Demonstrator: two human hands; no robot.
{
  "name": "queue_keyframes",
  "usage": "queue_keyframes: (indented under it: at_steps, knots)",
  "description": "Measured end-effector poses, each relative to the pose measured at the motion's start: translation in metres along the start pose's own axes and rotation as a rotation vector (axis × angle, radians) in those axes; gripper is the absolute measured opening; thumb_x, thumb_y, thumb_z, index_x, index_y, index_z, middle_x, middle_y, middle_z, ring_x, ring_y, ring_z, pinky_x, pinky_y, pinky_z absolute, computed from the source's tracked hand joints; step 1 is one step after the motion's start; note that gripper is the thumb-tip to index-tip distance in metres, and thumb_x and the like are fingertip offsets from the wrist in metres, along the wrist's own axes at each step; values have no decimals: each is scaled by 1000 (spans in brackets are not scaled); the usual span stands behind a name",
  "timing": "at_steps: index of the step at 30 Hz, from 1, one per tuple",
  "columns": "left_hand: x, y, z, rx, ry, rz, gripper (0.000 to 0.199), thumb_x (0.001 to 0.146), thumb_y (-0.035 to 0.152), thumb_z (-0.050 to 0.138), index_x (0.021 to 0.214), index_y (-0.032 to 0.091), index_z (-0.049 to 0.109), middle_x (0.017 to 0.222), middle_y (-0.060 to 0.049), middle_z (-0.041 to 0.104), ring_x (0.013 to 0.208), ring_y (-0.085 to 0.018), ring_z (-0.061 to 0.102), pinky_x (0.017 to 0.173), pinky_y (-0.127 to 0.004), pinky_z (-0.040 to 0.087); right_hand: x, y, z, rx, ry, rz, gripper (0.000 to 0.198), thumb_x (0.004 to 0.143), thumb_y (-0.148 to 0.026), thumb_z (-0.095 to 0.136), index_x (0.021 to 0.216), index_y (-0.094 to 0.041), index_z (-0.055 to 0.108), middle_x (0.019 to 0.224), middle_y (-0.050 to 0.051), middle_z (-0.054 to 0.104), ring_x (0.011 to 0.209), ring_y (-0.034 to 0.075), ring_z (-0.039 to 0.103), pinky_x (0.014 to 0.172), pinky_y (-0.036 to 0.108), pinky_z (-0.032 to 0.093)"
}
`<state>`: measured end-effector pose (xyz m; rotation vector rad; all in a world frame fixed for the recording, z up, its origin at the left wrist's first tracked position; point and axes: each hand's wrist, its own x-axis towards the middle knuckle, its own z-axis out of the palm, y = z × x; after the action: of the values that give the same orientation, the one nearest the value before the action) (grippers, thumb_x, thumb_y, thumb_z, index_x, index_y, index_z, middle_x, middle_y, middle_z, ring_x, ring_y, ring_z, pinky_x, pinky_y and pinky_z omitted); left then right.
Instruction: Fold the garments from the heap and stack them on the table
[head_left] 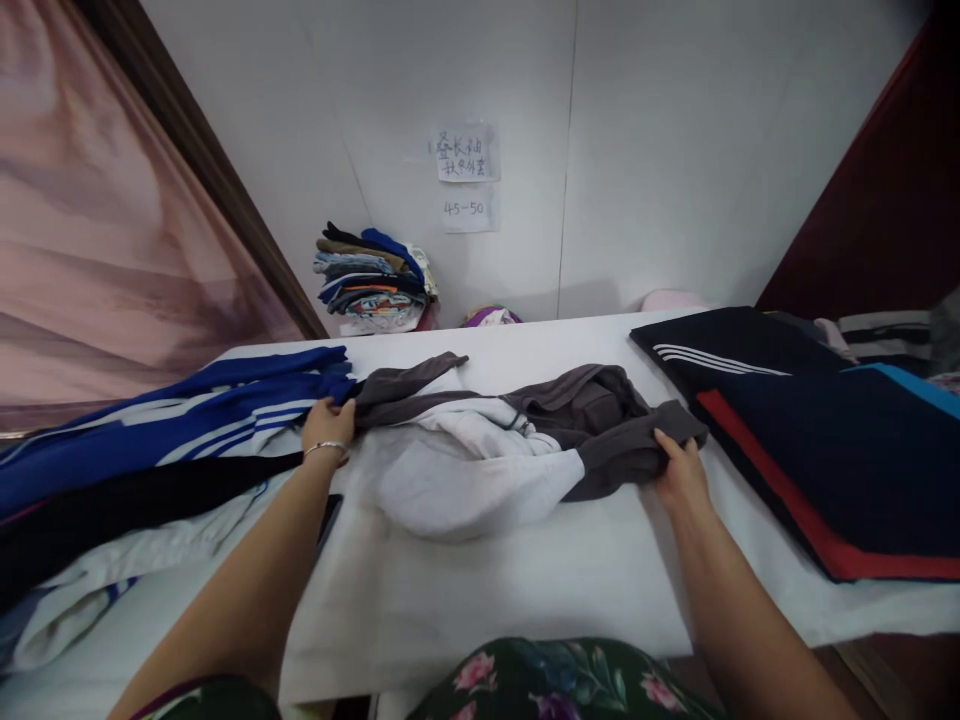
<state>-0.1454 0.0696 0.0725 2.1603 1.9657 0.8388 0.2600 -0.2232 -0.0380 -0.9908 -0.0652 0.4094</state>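
Note:
A crumpled grey-and-white long-sleeved jacket [480, 470] lies across the white table in front of me. Its pale part bulges toward me, and its dark grey cloth bunches up at the back right. My left hand [328, 425], with a bracelet at the wrist, pinches dark grey fabric at the garment's left end, beside the blue clothes. On the right, my right hand [681, 470] grips the dark grey cloth at the other end, thumb on top. The fingertips under the cloth are partly hidden on both sides.
Blue, black and white clothes [247, 410] lie heaped at the left. Folded dark garments [840, 450], one with a red edge, are stacked at the right. Beyond the white table [487, 600] stands a pile of folded clothes [375, 280] against the wall, below handwritten paper signs [466, 155].

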Motion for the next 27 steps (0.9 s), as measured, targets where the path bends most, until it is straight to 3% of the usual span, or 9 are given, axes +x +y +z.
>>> queue_keyframes:
  at_steps: [1, 3, 6, 9, 13, 18, 23, 27]
  knots:
    - [2, 4, 1, 13, 21, 29, 39, 89, 33, 50, 120, 11, 58, 114, -15, 65, 107, -30, 60, 92, -43, 48, -3, 0, -2, -8, -11, -8, 46, 62, -14, 73, 103, -27, 61, 97, -2, 70, 82, 15, 68, 65, 26, 60]
    - [5, 24, 8, 26, 23, 215, 38, 88, 35, 47, 118, 14, 60, 122, -13, 63, 116, -27, 55, 101, -38, 42, -9, -1, -8, -23, -48, 22, 44, 62, -13, 72, 102, -27, 61, 98, -2, 70, 82, 15, 68, 62, 26, 60]
    - [4, 72, 32, 53, -209, 528, 39, 92, 37, 39, 118, 20, 61, 129, -7, 61, 121, -21, 52, 106, -30, 35, -22, -3, -21, -50, -69, 151, 35, 64, -17, 70, 98, -27, 63, 92, -1, 71, 74, 15, 69, 54, 24, 58]
    - [2, 114, 67, 197, -532, 516, 44, 91, 43, 39, 121, 20, 61, 135, -8, 57, 123, -21, 51, 103, -28, 36, -44, -6, -32, -57, -101, 274, 25, 66, -21, 72, 90, -26, 65, 89, 1, 72, 72, 16, 69, 61, 30, 61]
    - [8, 140, 101, 294, -722, 433, 46, 72, 52, 63, 98, 15, 73, 109, -18, 70, 103, -30, 64, 85, -31, 46, -87, -12, -38, -98, -212, 471, 20, 65, -22, 75, 82, -24, 67, 93, 6, 74, 89, 25, 71, 78, 44, 60]
    - [15, 144, 110, 286, -776, 449, 31, 66, 42, 69, 82, 17, 76, 89, -14, 75, 94, -29, 67, 80, -29, 46, -131, -18, -19, -204, -483, 705, 27, 75, -30, 73, 99, -19, 68, 111, 14, 70, 99, 26, 69, 79, 38, 59]
    - [3, 142, 108, 209, -746, 505, 24, 68, 31, 66, 88, 25, 76, 93, -5, 75, 91, -24, 66, 78, -27, 46, -130, -5, 25, -280, -587, 661, 26, 81, -40, 67, 96, -18, 68, 100, 10, 72, 88, 21, 70, 62, 29, 59]
    - [-7, 145, 103, 135, -663, 542, 25, 71, 23, 62, 93, 25, 76, 105, -5, 73, 101, -23, 63, 85, -25, 45, -118, 13, 53, -404, -616, 759, 40, 85, -52, 58, 89, -14, 66, 80, 9, 71, 64, 18, 68, 48, 27, 56]
